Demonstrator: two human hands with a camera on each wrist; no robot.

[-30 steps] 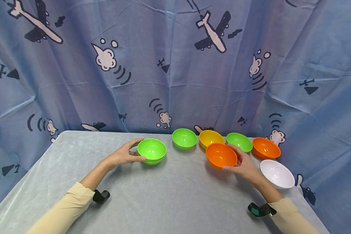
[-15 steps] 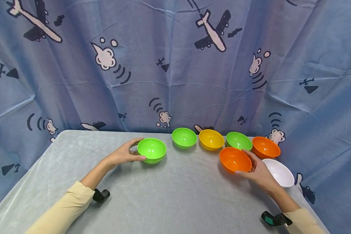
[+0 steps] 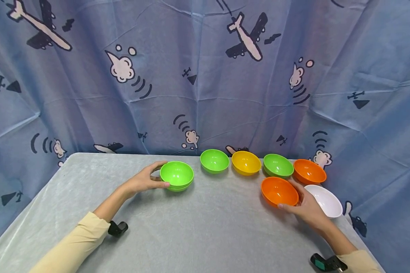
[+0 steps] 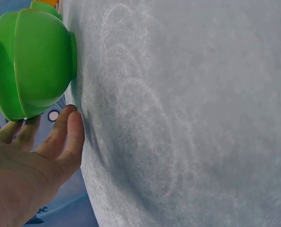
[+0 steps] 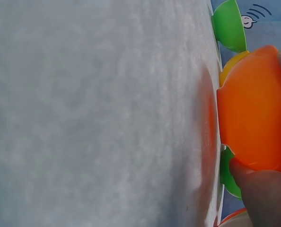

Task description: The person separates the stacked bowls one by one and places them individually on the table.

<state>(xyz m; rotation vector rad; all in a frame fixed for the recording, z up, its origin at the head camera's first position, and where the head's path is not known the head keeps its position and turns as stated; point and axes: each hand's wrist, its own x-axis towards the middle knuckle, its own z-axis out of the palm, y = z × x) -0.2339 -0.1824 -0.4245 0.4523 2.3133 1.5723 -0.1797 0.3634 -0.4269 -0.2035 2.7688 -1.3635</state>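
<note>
My left hand grips a stack of two nested green bowls left of the table's middle, thumb at the near side and fingers behind. In the left wrist view the stack stands on its foot on the cloth, one rim just past the other. My right hand holds an orange bowl by its right side, mouth up, thumb in front and fingers behind. The right wrist view shows this bowl's outer wall close over the cloth, with a reddish shadow beside it.
Along the far edge stand a green bowl, a yellow bowl, another green bowl and a second orange bowl. A white bowl sits at the right edge, partly behind my right hand. A patterned blue curtain hangs behind the table.
My right hand has carried the orange bowl rightward and nearer to me, from in front of the yellow bowl to in front of the right green one. The left hand has stayed on its bowls.
</note>
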